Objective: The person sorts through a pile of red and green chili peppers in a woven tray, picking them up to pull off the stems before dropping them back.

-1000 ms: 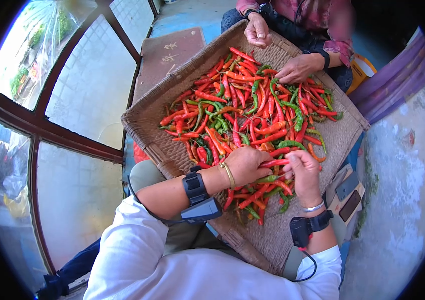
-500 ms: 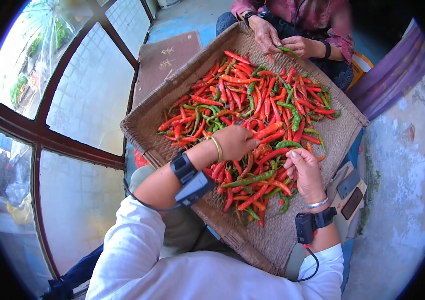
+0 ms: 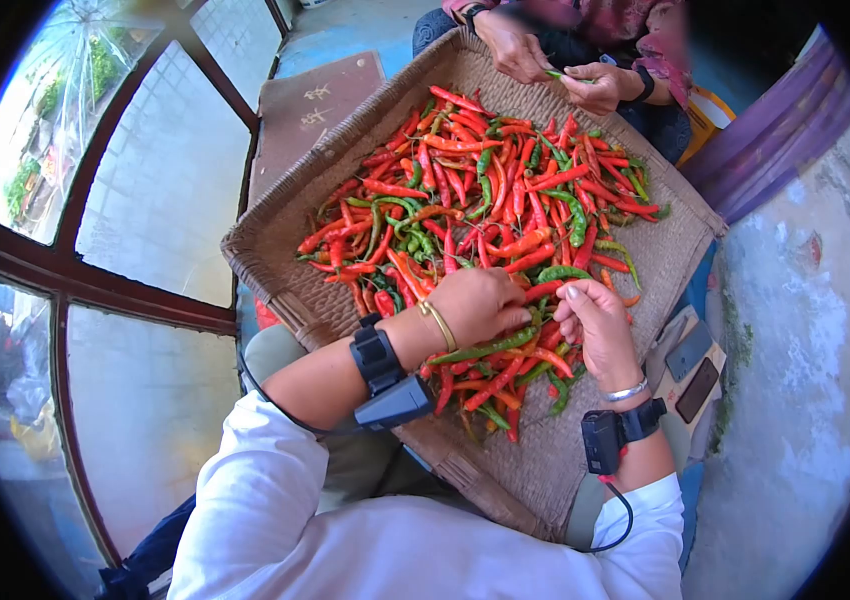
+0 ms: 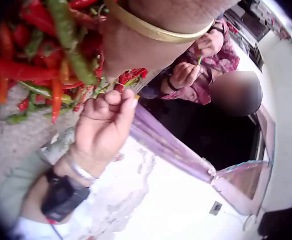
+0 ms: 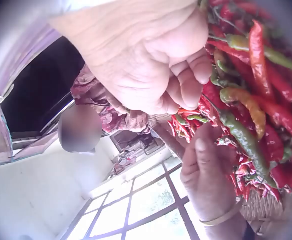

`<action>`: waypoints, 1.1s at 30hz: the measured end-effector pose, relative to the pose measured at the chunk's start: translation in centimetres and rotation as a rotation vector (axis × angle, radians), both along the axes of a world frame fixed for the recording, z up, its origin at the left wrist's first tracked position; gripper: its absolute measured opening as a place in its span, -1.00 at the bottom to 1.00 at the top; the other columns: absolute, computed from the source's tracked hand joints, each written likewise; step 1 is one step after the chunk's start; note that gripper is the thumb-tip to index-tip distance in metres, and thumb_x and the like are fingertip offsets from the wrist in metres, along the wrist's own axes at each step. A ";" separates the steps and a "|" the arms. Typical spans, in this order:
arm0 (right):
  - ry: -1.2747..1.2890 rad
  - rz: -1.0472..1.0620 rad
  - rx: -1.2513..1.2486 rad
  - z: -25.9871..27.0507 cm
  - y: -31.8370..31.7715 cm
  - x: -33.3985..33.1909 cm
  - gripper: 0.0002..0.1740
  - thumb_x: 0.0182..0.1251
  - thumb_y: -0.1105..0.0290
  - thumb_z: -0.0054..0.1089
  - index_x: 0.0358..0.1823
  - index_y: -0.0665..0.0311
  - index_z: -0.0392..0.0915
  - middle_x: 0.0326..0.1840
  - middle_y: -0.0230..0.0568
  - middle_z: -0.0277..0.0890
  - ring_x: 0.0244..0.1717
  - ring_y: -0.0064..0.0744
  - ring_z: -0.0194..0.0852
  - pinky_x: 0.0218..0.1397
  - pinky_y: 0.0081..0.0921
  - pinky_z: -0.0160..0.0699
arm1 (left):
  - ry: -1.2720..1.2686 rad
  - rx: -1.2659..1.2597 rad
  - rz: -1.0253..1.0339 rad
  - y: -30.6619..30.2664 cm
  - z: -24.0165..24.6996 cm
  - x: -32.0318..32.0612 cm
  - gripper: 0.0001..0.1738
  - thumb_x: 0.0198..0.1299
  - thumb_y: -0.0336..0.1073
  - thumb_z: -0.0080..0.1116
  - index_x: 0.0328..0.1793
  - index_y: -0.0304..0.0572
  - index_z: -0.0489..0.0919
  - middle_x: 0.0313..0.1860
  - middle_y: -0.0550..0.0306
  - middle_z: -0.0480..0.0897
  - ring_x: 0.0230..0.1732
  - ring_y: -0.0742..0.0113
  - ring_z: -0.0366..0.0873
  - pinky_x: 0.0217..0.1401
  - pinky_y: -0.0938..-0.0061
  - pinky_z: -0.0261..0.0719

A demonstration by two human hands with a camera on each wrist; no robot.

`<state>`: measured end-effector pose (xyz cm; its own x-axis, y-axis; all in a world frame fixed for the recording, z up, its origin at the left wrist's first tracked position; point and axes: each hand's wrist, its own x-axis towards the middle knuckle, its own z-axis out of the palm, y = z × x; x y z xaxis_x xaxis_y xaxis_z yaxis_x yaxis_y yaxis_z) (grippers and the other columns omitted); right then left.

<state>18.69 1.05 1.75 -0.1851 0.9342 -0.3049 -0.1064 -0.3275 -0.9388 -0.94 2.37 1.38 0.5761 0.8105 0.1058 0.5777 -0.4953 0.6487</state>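
Note:
Red and green chili peppers (image 3: 505,200) lie heaped in a square woven basket (image 3: 535,495) in front of me. Over the near part of the heap, my left hand (image 3: 480,305) has its fingers curled, palm down, at one end of a red chili pepper (image 3: 545,290). My right hand (image 3: 597,325) is at that pepper's other end, its thumb and forefinger pinched together at the thin stem. In the left wrist view, the right hand (image 4: 103,122) shows curled fingers with the thumb tip against the forefinger. A long green pepper (image 3: 485,346) lies just below the left hand.
Across the basket, another person's hands (image 3: 555,65) hold a green pepper. Two phones (image 3: 697,390) lie to the right by the wall (image 3: 795,380). Framed windows (image 3: 160,180) stand at the left, with a brown board (image 3: 315,110) behind the basket.
My left hand let go of one red pepper, reached into the heap and came back toward my right hand. The other person has brought both hands together on a green pepper.

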 end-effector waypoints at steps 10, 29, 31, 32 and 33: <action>-0.183 0.173 -0.020 0.3 -0.4 -0.1 -0.86 0.20 0.38 0.00 -0.36 0.31 0.47 -0.57 -0.43 0.40 -0.63 -0.75 0.27 -0.59 -0.81 0.25 | 0.281 0.058 -0.069 -2.3 0.7 0.3 -0.68 -0.11 -0.05 0.16 -0.41 -0.17 0.54 -0.44 0.09 0.44 -0.37 0.15 0.48 -0.36 0.31 0.47; -0.452 0.321 0.563 0.4 -0.9 -0.7 -0.78 0.02 0.44 0.18 -0.26 0.31 0.51 -0.37 -0.32 0.46 -0.28 -0.46 0.41 -0.15 -0.56 0.38 | -0.060 -0.172 -0.082 -1.7 0.5 -0.5 -0.77 0.08 -0.29 0.03 -0.17 -0.25 0.51 -0.44 -0.12 0.54 -0.39 0.00 0.51 -0.35 0.30 0.45; -0.347 0.314 0.351 0.7 -1.1 -0.7 -0.81 0.05 0.46 0.16 -0.26 0.35 0.51 -0.44 -0.36 0.48 -0.36 -0.56 0.42 -0.24 -0.62 0.41 | -0.198 -0.128 -0.063 -1.7 0.7 -0.7 -0.74 0.07 -0.22 0.04 -0.15 -0.17 0.53 -0.50 -0.06 0.54 -0.46 0.01 0.50 -0.41 0.27 0.43; -0.283 0.261 0.303 0.5 -1.0 -0.5 -0.81 0.08 0.47 0.13 -0.25 0.36 0.50 -0.45 -0.38 0.48 -0.40 -0.63 0.40 -0.28 -0.66 0.41 | -0.195 -0.124 -0.061 -1.6 0.8 -0.9 -0.74 0.07 -0.22 0.04 -0.15 -0.17 0.53 -0.50 -0.06 0.54 -0.46 0.01 0.50 -0.41 0.27 0.43; -0.218 0.208 0.255 0.2 -0.9 -0.2 -0.82 0.11 0.48 0.10 -0.24 0.38 0.49 -0.47 -0.39 0.48 -0.44 -0.69 0.38 -0.32 -0.71 0.41 | -0.224 -0.140 -0.027 -1.6 0.9 -1.1 -0.74 0.06 -0.24 0.06 -0.14 -0.17 0.53 -0.51 -0.05 0.54 -0.49 0.05 0.51 -0.42 0.31 0.44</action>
<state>18.49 0.12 1.99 -0.3349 0.9344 -0.1214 0.1488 -0.0748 -0.9860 -1.99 0.79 2.27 0.5727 0.8108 0.1207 0.3998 -0.4048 0.8223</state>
